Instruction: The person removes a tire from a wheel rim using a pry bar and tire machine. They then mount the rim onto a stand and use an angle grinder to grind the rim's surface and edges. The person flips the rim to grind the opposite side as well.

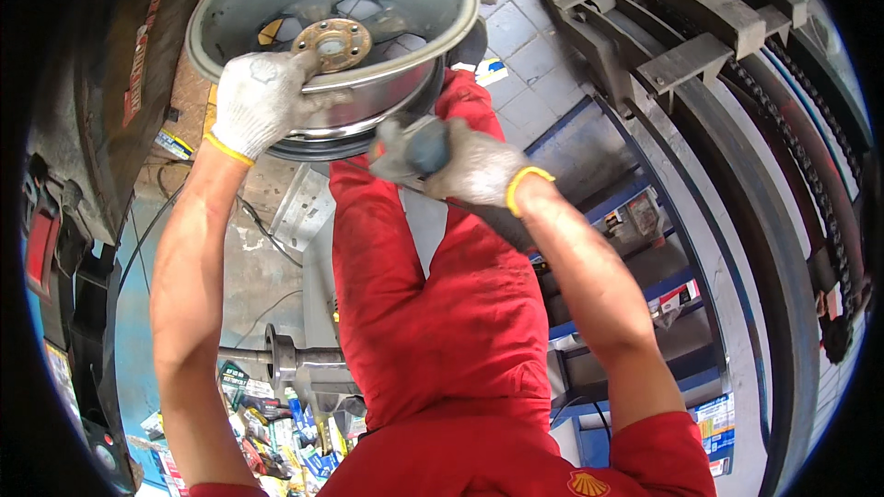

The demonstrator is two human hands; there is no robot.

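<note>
A grey metal wheel rim (433, 41) stands tilted in front of me, its hollow side facing up. Inside it shows a rusty round flange (333, 44) with several holes. My left hand (258, 103), in a whitish knitted glove with a yellow cuff, is closed over the near lip of the rim. Just right of and below the rim's near side, my right hand (474, 166), gloved alike, is closed round a dark, rounded hand tool (427, 147). Motion blurs this tool and the fingers, so its exact kind does not show.
A heavy metal frame with chains (700, 64) curves along the right. Blue-edged shelves (589, 193) hold small items beside my legs. On the left stands a dark machine panel (101, 83). A metal shaft with a flange (285, 359) and a pile of colourful packages (285, 433) lie low on the left.
</note>
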